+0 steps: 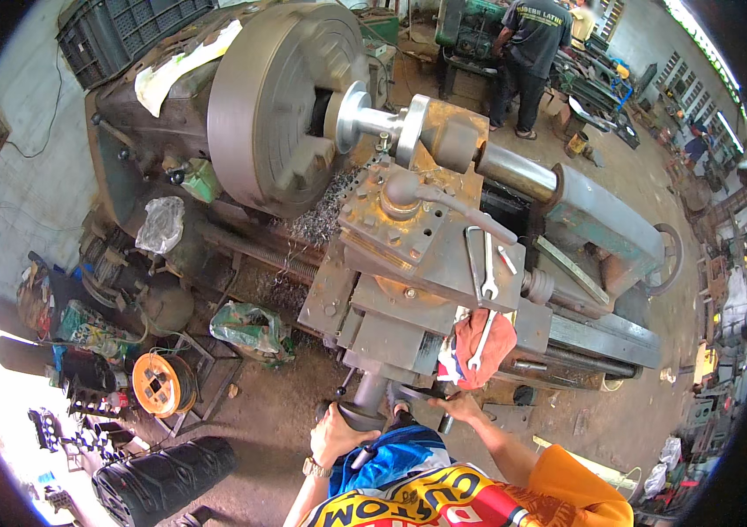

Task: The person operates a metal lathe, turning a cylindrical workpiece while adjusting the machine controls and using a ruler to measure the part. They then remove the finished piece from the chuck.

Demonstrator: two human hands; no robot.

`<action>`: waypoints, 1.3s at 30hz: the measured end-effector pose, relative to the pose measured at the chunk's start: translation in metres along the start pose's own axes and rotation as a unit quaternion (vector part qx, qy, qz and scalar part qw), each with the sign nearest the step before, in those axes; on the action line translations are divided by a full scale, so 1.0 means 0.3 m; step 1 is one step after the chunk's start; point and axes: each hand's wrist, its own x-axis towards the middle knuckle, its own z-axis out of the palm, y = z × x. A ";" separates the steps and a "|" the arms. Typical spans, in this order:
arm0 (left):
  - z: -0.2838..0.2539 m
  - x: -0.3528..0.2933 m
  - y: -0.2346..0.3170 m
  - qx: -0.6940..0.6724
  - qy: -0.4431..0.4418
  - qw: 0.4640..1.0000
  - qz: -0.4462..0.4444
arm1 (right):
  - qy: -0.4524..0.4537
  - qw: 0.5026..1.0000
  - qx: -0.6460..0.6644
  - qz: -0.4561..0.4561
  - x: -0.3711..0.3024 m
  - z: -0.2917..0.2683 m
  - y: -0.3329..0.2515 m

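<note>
My left hand (335,436), with a watch at the wrist, is closed round the left side of a dark handwheel (358,416) at the near end of a lathe's cross slide. My right hand (459,407) is closed on the wheel's right side; its fingertips are partly hidden. Beyond, a rusty tool post (395,230) with a long clamping lever (466,213) sits on the carriage. A large chuck (246,114), blurred at its face, carries a shiny turned metal workpiece (356,116), whose far end meets the tailstock (457,132).
Open-end wrenches (489,279) and a red cloth (495,338) lie on the carriage. Metal chips (325,211) cover the bed below the chuck. An orange cable reel (156,386) and a black bag (163,474) stand left. A person (531,53) stands at another machine behind.
</note>
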 end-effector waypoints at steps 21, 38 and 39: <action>0.002 0.000 -0.003 0.004 0.006 1.000 0.000 | -0.033 0.997 0.053 -0.047 -0.076 -0.038 -0.060; -0.006 -0.002 -0.001 0.013 0.009 1.000 -0.003 | 0.030 0.994 -0.091 0.056 -0.006 0.037 -0.130; -0.003 0.001 -0.001 0.010 0.004 1.000 -0.004 | 0.036 0.996 -0.082 0.017 -0.012 0.041 -0.143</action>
